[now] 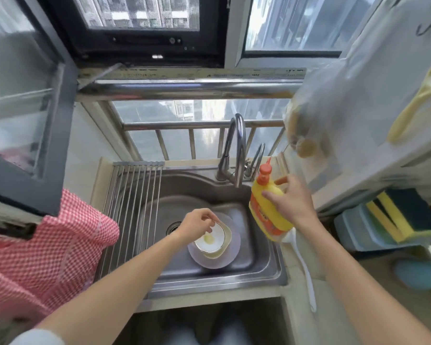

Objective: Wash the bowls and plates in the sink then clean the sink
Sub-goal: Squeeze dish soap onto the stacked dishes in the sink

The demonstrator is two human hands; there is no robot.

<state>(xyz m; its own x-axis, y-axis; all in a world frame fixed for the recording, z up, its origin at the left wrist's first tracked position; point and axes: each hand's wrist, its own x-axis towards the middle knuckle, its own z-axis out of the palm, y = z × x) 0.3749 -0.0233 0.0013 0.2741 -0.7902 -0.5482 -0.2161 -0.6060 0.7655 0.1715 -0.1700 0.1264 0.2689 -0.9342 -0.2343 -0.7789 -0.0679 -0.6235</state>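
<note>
Right hand (292, 199) fingers clamped on soap bottle (268, 207) over sink (264, 272) right edge. Left hand (197, 226) fingers pinch top bowl (213, 241) rim, stacked on plate (230, 257) in basin. Tip nozzle toward bowl, squeeze lightly, steady the bowl.

Bright window daylight, blurry warped edges

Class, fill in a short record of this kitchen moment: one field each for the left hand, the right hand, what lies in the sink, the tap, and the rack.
left hand: left hand holds the rim of the white bowl
right hand: right hand grips the yellow dish soap bottle, held over the sink's right edge
sink contents: bowl stacked on a plate in the steel sink
tap: faucet, no water visible
rack: roll-up drying rack over the sink's left side
</note>
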